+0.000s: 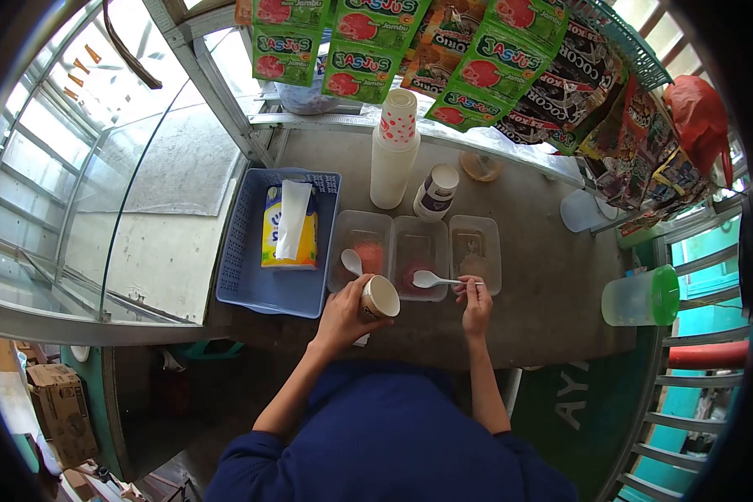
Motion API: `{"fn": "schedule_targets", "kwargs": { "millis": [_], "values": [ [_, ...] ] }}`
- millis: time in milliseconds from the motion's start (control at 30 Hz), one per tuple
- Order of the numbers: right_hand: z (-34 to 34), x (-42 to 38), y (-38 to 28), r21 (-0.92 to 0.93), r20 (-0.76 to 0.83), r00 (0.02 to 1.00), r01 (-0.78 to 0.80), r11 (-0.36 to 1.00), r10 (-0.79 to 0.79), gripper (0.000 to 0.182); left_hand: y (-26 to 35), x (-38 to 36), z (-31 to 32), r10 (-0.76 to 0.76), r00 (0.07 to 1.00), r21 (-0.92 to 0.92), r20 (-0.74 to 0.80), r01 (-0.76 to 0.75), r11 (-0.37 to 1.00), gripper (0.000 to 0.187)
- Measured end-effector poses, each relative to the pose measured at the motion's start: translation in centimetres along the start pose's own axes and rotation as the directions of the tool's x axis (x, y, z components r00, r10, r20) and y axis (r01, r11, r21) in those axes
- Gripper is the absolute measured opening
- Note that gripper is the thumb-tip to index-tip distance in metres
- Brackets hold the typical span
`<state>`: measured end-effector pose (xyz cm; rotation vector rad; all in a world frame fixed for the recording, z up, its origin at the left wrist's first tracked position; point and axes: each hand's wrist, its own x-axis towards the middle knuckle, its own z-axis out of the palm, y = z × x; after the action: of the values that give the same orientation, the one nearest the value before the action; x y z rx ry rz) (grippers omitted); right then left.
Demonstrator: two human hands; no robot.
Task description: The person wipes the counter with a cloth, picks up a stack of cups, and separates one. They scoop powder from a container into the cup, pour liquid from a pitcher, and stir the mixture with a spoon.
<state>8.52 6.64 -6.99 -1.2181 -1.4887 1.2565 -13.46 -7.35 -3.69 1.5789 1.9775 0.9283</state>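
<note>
My left hand [341, 322] is wrapped round a paper cup [381, 297], its mouth tilted toward the camera. Between the fingers of my right hand [476, 308] is the handle of a white plastic spoon [431, 279]. The spoon's bowl is over the middle plastic container [419, 230], which has a little dark reddish powder [410, 272] near its front. In the left container [364, 222] lie pink-orange powder [370, 253] and a second white spoon [351, 262]. Some brownish powder [473, 261] sits in the right container [475, 224].
A blue basket [233, 280] with a tissue pack [291, 224] stands left. Behind the containers are stacked cups [396, 155] and a printed cup stack [437, 192]. Drink sachets [364, 50] hang above. A green-lidded jar [636, 299] lies at the right edge.
</note>
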Motion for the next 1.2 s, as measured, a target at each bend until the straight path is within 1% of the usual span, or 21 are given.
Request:
{"fn": "schedule_targets", "kwargs": {
  "millis": [133, 200, 233, 300, 367, 433, 500, 633, 700, 733, 800, 833, 900, 933, 1000, 1033, 1100, 1133, 1200],
  "values": [
    [0.3, -0.2, 0.8, 0.024, 0.019, 1.000, 0.010, 1.000, -0.010, 0.027, 0.0, 0.1, 0.2, 0.012, 1.000, -0.006, -0.002, -0.012, 1.000, 0.084],
    [0.2, -0.3, 1.2, 0.093, -0.011, 0.999, -0.048, 0.995, 0.049, 0.027, 0.0, 0.0, 0.2, 0.009, 1.000, -0.010, -0.006, -0.009, 1.000, 0.084],
    [0.2, -0.3, 1.2, 0.093, -0.008, 0.999, -0.048, 0.995, 0.049, 0.027, 0.0, 0.0, 0.1, 0.005, 1.000, -0.007, -0.004, -0.005, 1.000, 0.084],
    [-0.2, -0.3, 1.3, 0.162, -0.050, 0.995, -0.080, 0.984, 0.089, 0.027, 0.0, -0.1, 0.1, 0.002, 1.000, -0.007, 0.000, -0.002, 1.000, 0.084],
    [-0.6, -0.1, 1.2, 0.159, -0.050, 0.995, -0.083, 0.984, 0.092, 0.027, -0.2, -0.1, 0.2, 0.002, 1.000, -0.007, -0.003, -0.002, 1.000, 0.085],
    [-0.7, -0.1, 0.6, 0.157, -0.051, 0.994, -0.085, 0.984, 0.094, 0.027, -0.3, -0.1, 0.3, 0.006, 1.000, -0.009, -0.006, -0.006, 1.000, 0.085],
    [-0.8, -0.1, -0.3, 0.214, -0.038, 0.992, -0.107, 0.971, 0.118, 0.027, -0.3, 0.0, 0.4, 0.009, 1.000, -0.010, -0.010, -0.010, 1.000, 0.085],
    [-0.8, -0.3, -2.3, 0.270, -0.019, 0.985, -0.158, 0.950, 0.169, 0.028, 0.0, 0.1, 0.1, 0.000, 1.000, 0.003, 0.005, 0.000, 1.000, 0.085],
    [-0.3, -0.7, -3.6, 0.317, 0.045, 0.991, -0.131, 0.939, 0.123, 0.029, 0.0, 0.1, 0.2, 0.002, 1.000, -0.001, 0.008, -0.002, 1.000, 0.085],
    [-0.2, -0.8, -4.1, 0.317, 0.042, 0.991, -0.132, 0.939, 0.125, 0.029, -0.2, 0.1, 0.3, 0.003, 1.000, -0.006, 0.013, -0.003, 1.000, 0.085],
    [0.1, -1.1, -5.2, 0.308, 0.187, 0.982, -0.068, 0.949, 0.010, 0.028, -0.2, 0.2, 0.4, 0.005, 1.000, -0.008, 0.019, -0.004, 1.000, 0.084],
    [0.3, -1.3, -5.9, 0.308, 0.187, 0.982, -0.068, 0.949, 0.010, 0.028, -0.2, 0.2, 0.3, -0.003, 1.000, -0.002, 0.027, 0.004, 1.000, 0.084],
    [0.6, -1.6, -7.0, 0.311, 0.396, 0.912, -0.022, 0.950, -0.109, 0.029, 0.0, 0.2, 0.2, -0.013, 0.999, 0.003, 0.035, 0.013, 1.000, 0.084],
    [0.5, -1.6, -7.0, 0.311, 0.397, 0.911, -0.022, 0.950, -0.109, 0.029, 0.1, 0.2, 0.1, -0.014, 0.999, -0.001, 0.035, 0.014, 1.000, 0.084],
    [0.4, -1.5, -6.5, 0.300, 0.305, 0.950, -0.033, 0.953, -0.063, 0.028, 0.1, 0.1, 0.1, -0.018, 0.999, -0.005, 0.032, 0.018, 1.000, 0.084],
    [0.3, -1.3, -6.2, 0.300, 0.307, 0.950, -0.033, 0.953, -0.063, 0.028, 0.0, 0.1, 0.1, -0.007, 1.000, -0.004, 0.017, 0.007, 1.000, 0.084],
    [-0.2, -0.6, -5.3, 0.289, 0.122, 0.992, -0.049, 0.956, 0.014, 0.025, -0.1, 0.1, 0.2, 0.004, 1.000, -0.004, 0.000, -0.004, 1.000, 0.084],
    [-0.4, -0.3, -4.9, 0.289, 0.123, 0.992, -0.048, 0.956, 0.012, 0.025, -0.2, 0.0, 0.2, 0.000, 1.000, -0.009, -0.001, 0.000, 1.000, 0.084],
    [-0.8, 0.2, -3.9, 0.149, -0.014, 1.000, 0.029, 0.988, -0.027, 0.024, -0.3, 0.0, 0.4, -0.003, 1.000, -0.017, 0.000, 0.003, 1.000, 0.084]
  ]
}}
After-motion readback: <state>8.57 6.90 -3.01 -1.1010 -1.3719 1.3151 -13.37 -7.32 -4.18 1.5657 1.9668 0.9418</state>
